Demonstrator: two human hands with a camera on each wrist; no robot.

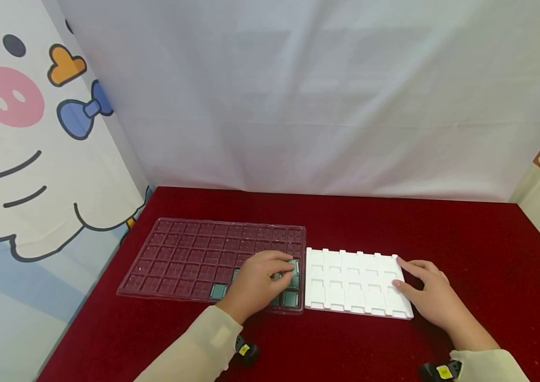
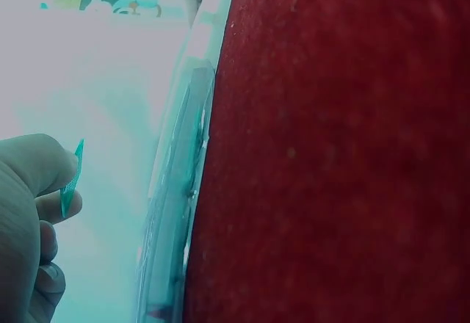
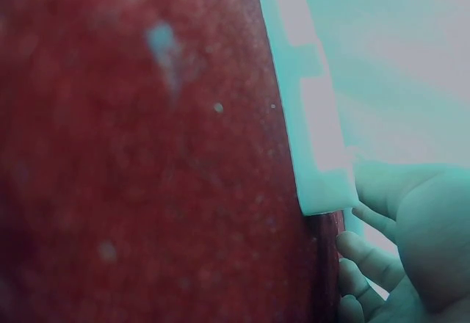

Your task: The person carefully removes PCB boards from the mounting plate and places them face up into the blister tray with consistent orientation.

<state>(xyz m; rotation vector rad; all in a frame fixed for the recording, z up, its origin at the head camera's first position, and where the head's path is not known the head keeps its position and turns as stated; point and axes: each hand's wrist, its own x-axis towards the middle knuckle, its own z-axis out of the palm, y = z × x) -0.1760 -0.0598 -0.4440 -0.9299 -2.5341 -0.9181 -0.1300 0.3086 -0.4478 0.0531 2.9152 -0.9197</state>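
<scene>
In the left wrist view my left hand (image 1: 259,284) pinches a thin green circuit board (image 2: 72,180) between thumb and forefinger, held on edge. It is over the right side of a clear plastic compartment tray (image 1: 189,258). More green boards, such as one board (image 1: 290,298), lie in that tray's right and near compartments; my hand hides some of them. To the right lies a white tray (image 1: 358,286) with two rows of shallow pockets. My right hand (image 1: 434,294) rests at its right edge, thumb and forefinger extended and touching it, as the right wrist view (image 3: 382,249) also shows.
Both trays lie side by side on a dark red cloth-covered table (image 1: 370,345). Behind the table hangs a white curtain (image 1: 298,95). A cartoon-printed panel (image 1: 26,175) stands at the left.
</scene>
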